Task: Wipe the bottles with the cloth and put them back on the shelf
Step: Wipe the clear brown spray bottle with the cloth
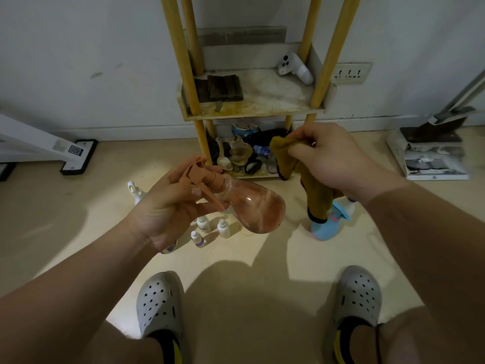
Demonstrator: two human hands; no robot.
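Gripping hands: left hand (pixel 168 206) on spray bottle (pixel 258 210), right hand (pixel 334 160) on cloth (pixel 319 197).

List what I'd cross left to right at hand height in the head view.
White floor base → left hand → pink spray bottle → yellow cloth → right hand → dustpan.
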